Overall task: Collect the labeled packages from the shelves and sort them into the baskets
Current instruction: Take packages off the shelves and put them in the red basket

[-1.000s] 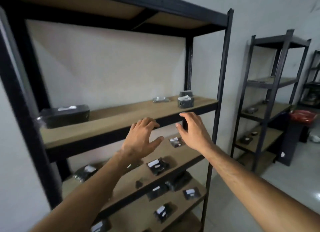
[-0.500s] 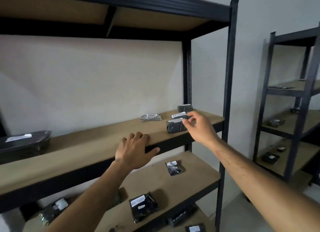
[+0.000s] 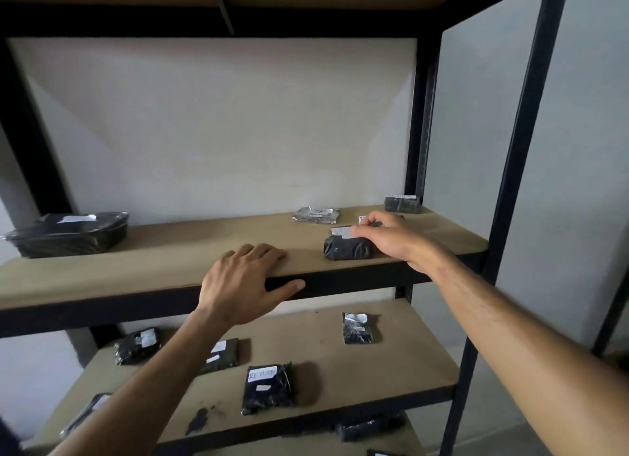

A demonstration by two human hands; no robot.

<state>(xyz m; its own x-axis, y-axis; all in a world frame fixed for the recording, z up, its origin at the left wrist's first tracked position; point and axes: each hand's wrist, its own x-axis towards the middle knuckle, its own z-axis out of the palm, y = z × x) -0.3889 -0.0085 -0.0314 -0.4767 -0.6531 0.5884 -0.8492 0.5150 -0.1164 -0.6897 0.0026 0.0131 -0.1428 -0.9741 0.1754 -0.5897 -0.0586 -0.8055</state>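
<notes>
We are at the collecting step, standing in front of the black metal shelving unit with tan wooden boards [image 3: 190, 258], and no basket is in view from here. Our right hand [image 3: 388, 239] lies over the small black plastic-wrapped package with a white paper label [image 3: 345, 246], which sits near the front edge of the upper board, toward its right end; the fingers curl down over its top and label, but we cannot tell whether the thumb has closed beneath or behind it, so we judge this as a grasp being taken, not a finished one. Our left hand [image 3: 243, 283] carries nothing: its straight fingers rest flat on the board's front edge and the thumb lies along the dark front rail, as if steadying us. Just behind the package lies a flat silvery foil packet with a handwritten label [image 3: 316, 214], and further back in the right corner a dark rectangular block with a label on top [image 3: 401, 203]; a large black wrapped tray-shaped parcel [image 3: 69, 232] sits well apart at the left end. On the board below we see a black bagged parcel marked with a white label beginning "RE" [image 3: 268, 387] among several other small black parcels. The next move, we think, calls for closing the fingers fully, lifting the package clear of the board without nudging the foil packet, then reading its label to choose a basket.
</notes>
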